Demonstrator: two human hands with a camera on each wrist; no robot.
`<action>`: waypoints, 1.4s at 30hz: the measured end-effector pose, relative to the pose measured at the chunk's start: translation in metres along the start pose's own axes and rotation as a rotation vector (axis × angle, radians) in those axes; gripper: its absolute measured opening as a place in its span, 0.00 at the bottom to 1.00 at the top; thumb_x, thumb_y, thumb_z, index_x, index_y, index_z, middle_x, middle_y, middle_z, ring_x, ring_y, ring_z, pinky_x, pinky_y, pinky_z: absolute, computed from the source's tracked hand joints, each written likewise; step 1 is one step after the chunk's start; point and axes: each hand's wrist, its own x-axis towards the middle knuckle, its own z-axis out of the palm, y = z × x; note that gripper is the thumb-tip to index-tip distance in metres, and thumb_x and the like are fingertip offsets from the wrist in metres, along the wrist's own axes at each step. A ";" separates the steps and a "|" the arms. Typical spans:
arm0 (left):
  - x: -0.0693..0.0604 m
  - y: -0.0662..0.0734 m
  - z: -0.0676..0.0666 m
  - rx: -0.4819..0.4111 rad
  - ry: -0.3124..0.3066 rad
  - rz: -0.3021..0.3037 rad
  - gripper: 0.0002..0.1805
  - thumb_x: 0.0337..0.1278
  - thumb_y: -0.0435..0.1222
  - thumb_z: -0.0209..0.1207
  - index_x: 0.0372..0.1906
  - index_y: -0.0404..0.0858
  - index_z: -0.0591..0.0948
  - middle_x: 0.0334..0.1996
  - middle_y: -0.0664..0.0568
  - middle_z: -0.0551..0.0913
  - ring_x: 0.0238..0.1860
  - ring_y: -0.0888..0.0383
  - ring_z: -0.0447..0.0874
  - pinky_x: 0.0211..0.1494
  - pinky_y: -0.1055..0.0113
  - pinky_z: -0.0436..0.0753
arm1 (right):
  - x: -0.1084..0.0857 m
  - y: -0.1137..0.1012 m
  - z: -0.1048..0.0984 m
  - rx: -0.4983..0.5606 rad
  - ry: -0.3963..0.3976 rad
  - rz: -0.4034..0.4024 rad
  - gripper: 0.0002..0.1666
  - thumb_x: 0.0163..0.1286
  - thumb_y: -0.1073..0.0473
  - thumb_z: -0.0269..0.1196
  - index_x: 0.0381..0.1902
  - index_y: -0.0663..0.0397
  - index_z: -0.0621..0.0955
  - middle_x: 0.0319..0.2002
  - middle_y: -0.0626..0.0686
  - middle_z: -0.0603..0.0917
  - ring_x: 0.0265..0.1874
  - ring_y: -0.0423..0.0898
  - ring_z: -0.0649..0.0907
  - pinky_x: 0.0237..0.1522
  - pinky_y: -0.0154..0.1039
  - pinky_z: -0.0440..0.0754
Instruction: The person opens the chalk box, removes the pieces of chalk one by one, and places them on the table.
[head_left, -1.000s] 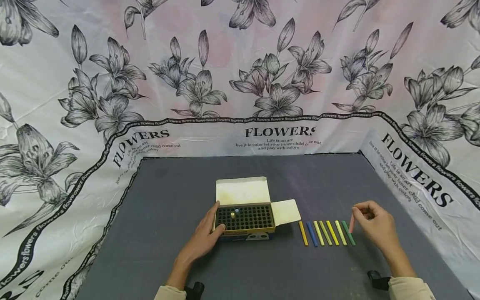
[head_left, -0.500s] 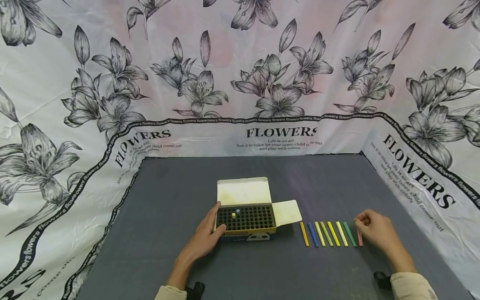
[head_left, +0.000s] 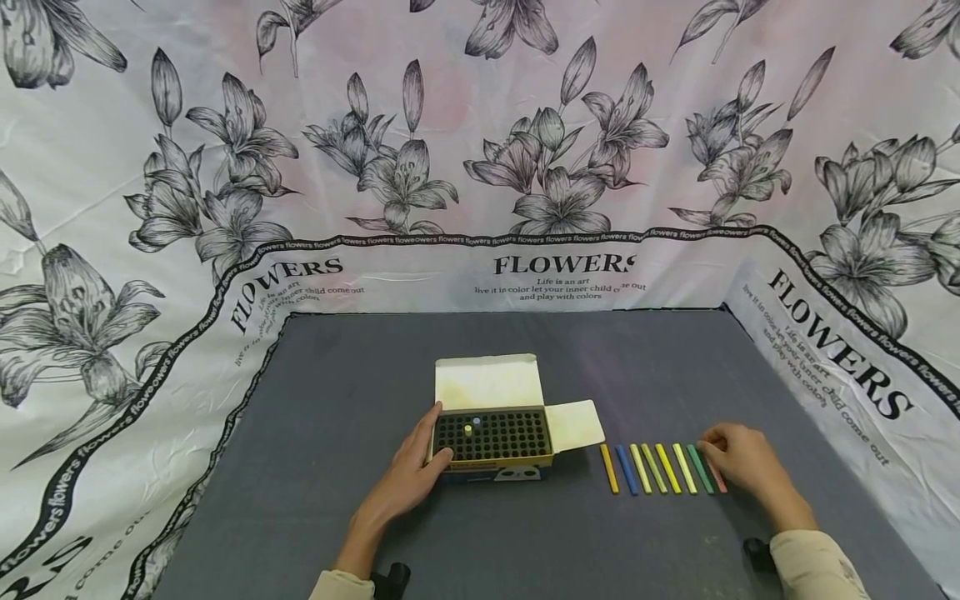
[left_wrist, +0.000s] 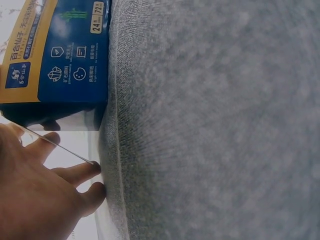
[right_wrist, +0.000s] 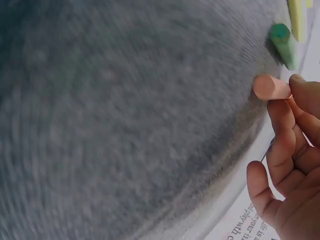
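Note:
An opened chalk box (head_left: 491, 462), its insert full of small holes, stands mid-table. A yellow chalk stick (head_left: 468, 431) and a blue chalk stick (head_left: 476, 422) poke out of the insert. My left hand (head_left: 405, 475) grips the box's left end, thumb at the front corner and index finger towards the back. At the right end of a row of chalk, my right hand (head_left: 753, 467) pinches a pink chalk stick (right_wrist: 270, 87) between thumb and finger, low at the table. The green chalk stick (head_left: 701, 469) lies just left of it; my hand partly covers the pink one.
Several more sticks lie side by side to the left, from an orange chalk stick (head_left: 609, 469) and a blue chalk stick (head_left: 627, 470) to yellow ones. The box's side flap (head_left: 573, 423) sticks out towards the row. Printed cloth (head_left: 405, 275) borders the grey table (head_left: 360, 375).
My right hand has lowered the pink chalk from a tilted, raised position beside the green stick to the table, then shifted slightly left with it. My left hand has stayed at the box.

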 end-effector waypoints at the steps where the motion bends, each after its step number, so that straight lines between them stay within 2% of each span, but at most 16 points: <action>1: 0.000 0.000 0.000 0.001 0.001 0.001 0.41 0.77 0.47 0.52 0.84 0.54 0.45 0.84 0.49 0.48 0.82 0.38 0.46 0.73 0.27 0.54 | 0.000 0.000 0.001 0.002 -0.006 0.002 0.12 0.71 0.62 0.65 0.42 0.68 0.86 0.34 0.61 0.88 0.28 0.52 0.85 0.30 0.51 0.83; 11: 0.001 -0.001 0.002 0.009 0.004 0.003 0.41 0.76 0.47 0.52 0.84 0.55 0.45 0.84 0.49 0.47 0.82 0.38 0.46 0.73 0.26 0.53 | 0.000 0.000 0.003 0.011 0.011 0.032 0.10 0.71 0.62 0.64 0.42 0.65 0.87 0.34 0.61 0.89 0.29 0.52 0.85 0.31 0.52 0.82; 19: 0.001 -0.001 0.001 -0.002 0.003 0.003 0.40 0.77 0.47 0.52 0.84 0.55 0.45 0.84 0.49 0.47 0.83 0.38 0.46 0.73 0.26 0.53 | 0.003 -0.002 -0.003 0.028 -0.036 0.079 0.13 0.73 0.59 0.63 0.43 0.65 0.87 0.36 0.60 0.89 0.31 0.53 0.86 0.32 0.53 0.82; 22: 0.001 -0.001 0.001 -0.009 0.005 0.004 0.40 0.77 0.47 0.52 0.84 0.54 0.45 0.84 0.49 0.48 0.83 0.39 0.47 0.73 0.27 0.55 | 0.002 -0.009 -0.007 0.035 0.015 0.072 0.15 0.74 0.59 0.62 0.45 0.67 0.85 0.38 0.64 0.88 0.33 0.57 0.86 0.33 0.54 0.82; 26: 0.000 -0.001 0.000 -0.010 0.005 0.003 0.40 0.77 0.47 0.52 0.84 0.54 0.45 0.84 0.48 0.47 0.83 0.39 0.46 0.74 0.28 0.55 | 0.001 -0.030 -0.010 0.030 0.188 -0.001 0.15 0.73 0.60 0.64 0.49 0.67 0.84 0.39 0.64 0.87 0.32 0.56 0.85 0.30 0.54 0.81; 30: 0.001 -0.001 0.000 -0.011 0.002 0.004 0.40 0.78 0.47 0.51 0.84 0.53 0.45 0.84 0.48 0.47 0.83 0.39 0.46 0.74 0.28 0.55 | 0.009 -0.062 -0.014 0.066 0.350 -0.101 0.15 0.70 0.62 0.67 0.51 0.64 0.85 0.37 0.59 0.87 0.28 0.43 0.81 0.27 0.42 0.77; 33: 0.001 -0.001 0.000 -0.013 -0.001 0.005 0.40 0.78 0.47 0.51 0.84 0.53 0.45 0.84 0.48 0.47 0.83 0.39 0.46 0.74 0.28 0.55 | 0.018 -0.088 -0.015 0.099 0.424 -0.191 0.15 0.66 0.65 0.70 0.50 0.63 0.85 0.36 0.56 0.86 0.27 0.36 0.76 0.27 0.36 0.74; 37: 0.000 -0.001 0.000 -0.016 -0.003 -0.001 0.40 0.78 0.48 0.51 0.84 0.53 0.45 0.84 0.48 0.47 0.83 0.38 0.46 0.74 0.27 0.54 | 0.029 -0.122 -0.014 0.123 0.467 -0.314 0.16 0.61 0.69 0.72 0.48 0.62 0.86 0.33 0.53 0.85 0.28 0.37 0.73 0.29 0.36 0.72; 42: 0.001 0.000 0.000 -0.011 -0.002 -0.003 0.40 0.78 0.48 0.51 0.84 0.54 0.45 0.84 0.48 0.47 0.83 0.38 0.46 0.74 0.27 0.54 | 0.041 -0.159 -0.004 0.160 0.441 -0.425 0.15 0.61 0.68 0.73 0.47 0.59 0.87 0.33 0.50 0.85 0.28 0.42 0.75 0.33 0.39 0.73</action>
